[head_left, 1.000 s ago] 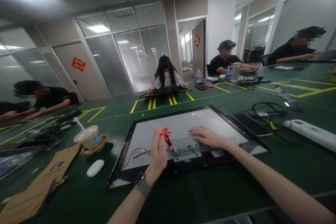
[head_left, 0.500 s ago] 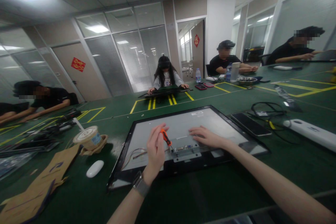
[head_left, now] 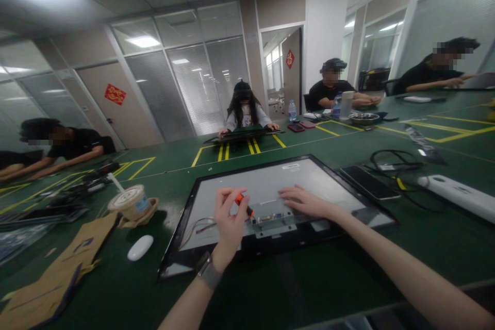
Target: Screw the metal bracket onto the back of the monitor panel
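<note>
In front of me a flat display panel (head_left: 270, 183) with a black frame lies face down, its grey back up. My left hand (head_left: 230, 219) is closed around the orange and black handle of a screwdriver (head_left: 244, 203), which tilts with its lower end at the left end of a metal bracket (head_left: 270, 224) with connector ports. The tip itself is too small to make out. My right hand (head_left: 303, 201) lies flat on the panel's back just above the bracket, fingers stretched out and holding nothing. Thin loose wires (head_left: 199, 226) run along the panel's left part.
Left of the panel are a white mouse (head_left: 140, 247), a drink cup with a straw (head_left: 129, 201) and flattened brown cardboard (head_left: 73, 263). To the right lie a black phone (head_left: 369, 182), black cables (head_left: 394, 161) and a long white device (head_left: 460, 196). Several people sit around the table.
My left hand's fingers have shifted on the screwdriver handle, with thumb and forefinger now around its upper end. The right hand stays in place on the panel.
</note>
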Demonstrator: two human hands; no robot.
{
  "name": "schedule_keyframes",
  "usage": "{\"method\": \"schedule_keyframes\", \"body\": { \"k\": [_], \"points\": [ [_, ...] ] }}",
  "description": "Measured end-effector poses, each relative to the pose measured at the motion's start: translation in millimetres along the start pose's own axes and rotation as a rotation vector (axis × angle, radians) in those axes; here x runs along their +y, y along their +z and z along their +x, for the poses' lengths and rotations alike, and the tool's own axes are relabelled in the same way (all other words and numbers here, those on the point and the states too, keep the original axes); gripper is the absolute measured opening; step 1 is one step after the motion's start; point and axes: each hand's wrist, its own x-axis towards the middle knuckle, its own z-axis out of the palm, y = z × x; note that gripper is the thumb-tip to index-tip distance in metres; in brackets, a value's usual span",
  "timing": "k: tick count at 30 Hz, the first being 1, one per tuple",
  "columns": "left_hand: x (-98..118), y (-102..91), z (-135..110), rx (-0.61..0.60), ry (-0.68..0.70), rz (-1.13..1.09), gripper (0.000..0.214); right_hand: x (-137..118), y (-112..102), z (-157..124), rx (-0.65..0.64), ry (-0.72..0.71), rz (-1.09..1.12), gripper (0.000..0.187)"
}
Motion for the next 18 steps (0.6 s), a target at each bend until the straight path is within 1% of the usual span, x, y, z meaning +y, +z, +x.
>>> {"method": "schedule_keyframes", "body": {
  "k": [2, 5, 7, 9, 13, 18],
  "points": [
    [-1, 1.0, -2, -0.010, -0.051, -0.016, 0.018, -1, -1, 0, -0.002, 0.001, -0.001, 0.050],
    [-3, 1.7, -4, -0.057, -0.154, -0.114, 0.024, -4, -2, -1, -0.015, 0.007, -0.007, 0.050],
    [-4, 1.4, -4, -0.077, -0.188, -0.173, 0.027, -6, -3, -1, -0.022, 0.010, -0.012, 0.052],
    [-5, 1.1, -4, -0.078, -0.177, -0.171, 0.027, -6, -3, -1, -0.021, 0.010, -0.009, 0.053],
    [-5, 2.2, -7, -0.077, -0.097, -0.089, 0.021, -3, -1, -1, -0.002, 0.003, 0.003, 0.052],
    [-2, 7.3, -19, -0.055, -0.097, -0.094, 0.026, -1, 0, -1, 0.000, -0.002, -0.005, 0.051]
  ]
}}
